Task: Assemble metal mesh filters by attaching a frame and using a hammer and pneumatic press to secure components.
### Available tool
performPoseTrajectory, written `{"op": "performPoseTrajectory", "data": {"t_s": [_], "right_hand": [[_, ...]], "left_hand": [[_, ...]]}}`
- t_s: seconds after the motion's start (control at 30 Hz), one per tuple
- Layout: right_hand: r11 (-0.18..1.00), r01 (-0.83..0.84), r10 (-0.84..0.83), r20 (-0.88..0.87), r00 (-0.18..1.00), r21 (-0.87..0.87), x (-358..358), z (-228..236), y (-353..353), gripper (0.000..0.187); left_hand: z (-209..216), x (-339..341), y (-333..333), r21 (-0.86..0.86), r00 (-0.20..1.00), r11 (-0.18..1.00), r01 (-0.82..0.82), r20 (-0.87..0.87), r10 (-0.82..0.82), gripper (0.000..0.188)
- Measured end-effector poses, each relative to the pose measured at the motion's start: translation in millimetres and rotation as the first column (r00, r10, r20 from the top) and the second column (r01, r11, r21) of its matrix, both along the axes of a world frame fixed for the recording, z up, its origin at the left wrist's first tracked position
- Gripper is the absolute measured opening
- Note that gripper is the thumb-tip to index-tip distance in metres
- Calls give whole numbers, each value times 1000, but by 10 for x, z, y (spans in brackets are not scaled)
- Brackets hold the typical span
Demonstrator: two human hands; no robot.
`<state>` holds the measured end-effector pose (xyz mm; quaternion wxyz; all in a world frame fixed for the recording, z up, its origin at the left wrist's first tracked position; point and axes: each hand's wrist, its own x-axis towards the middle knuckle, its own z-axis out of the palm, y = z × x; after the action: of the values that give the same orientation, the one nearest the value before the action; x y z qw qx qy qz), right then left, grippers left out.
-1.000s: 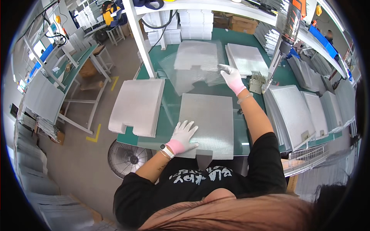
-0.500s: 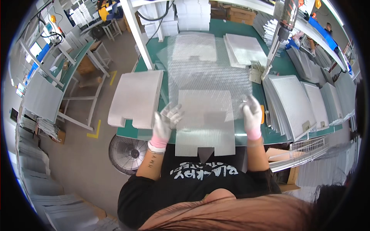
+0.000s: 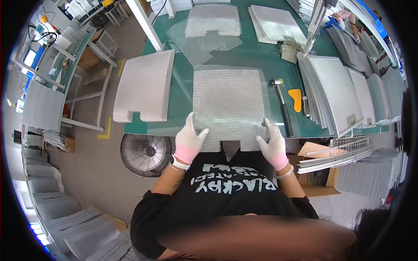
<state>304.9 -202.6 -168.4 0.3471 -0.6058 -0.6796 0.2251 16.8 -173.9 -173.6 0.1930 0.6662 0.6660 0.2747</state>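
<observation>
A silvery mesh sheet (image 3: 228, 95) lies flat in front of me, with a rectangular notch in its near edge that overhangs the table. A more transparent margin shows along its far and right sides. My left hand (image 3: 190, 138), in a white glove with a pink cuff, is at the sheet's near left edge, fingers stretched and thumb apart. At the near right edge, my right hand (image 3: 274, 143), gloved the same way, has its fingers extended and thumb spread. Both hands' fingertips meet or nearly meet the sheet's sides; firm contact cannot be made out.
Right of the sheet lie a hammer (image 3: 283, 106) and an orange scraper (image 3: 295, 100). Panel stacks stand at left (image 3: 143, 87), far right (image 3: 278, 24) and right (image 3: 333, 91). Loose translucent sheets (image 3: 196, 48) lie beyond, on the green table (image 3: 183, 126). A floor fan (image 3: 148, 152) stands below left.
The blurred translucent sheet over the mid-table has come down onto the ridged panel before me. Both hands moved in to its near sides. The hammer is now uncovered; my view has tilted lower.
</observation>
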Motion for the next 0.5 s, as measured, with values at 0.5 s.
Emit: {"op": "performPoseTrajectory", "data": {"t_s": [0.5], "right_hand": [[1000, 2, 0, 231, 973, -9, -34, -298, 22, 62]], "left_hand": [[-253, -25, 13, 27, 985, 1000, -8, -171, 12, 77]]}}
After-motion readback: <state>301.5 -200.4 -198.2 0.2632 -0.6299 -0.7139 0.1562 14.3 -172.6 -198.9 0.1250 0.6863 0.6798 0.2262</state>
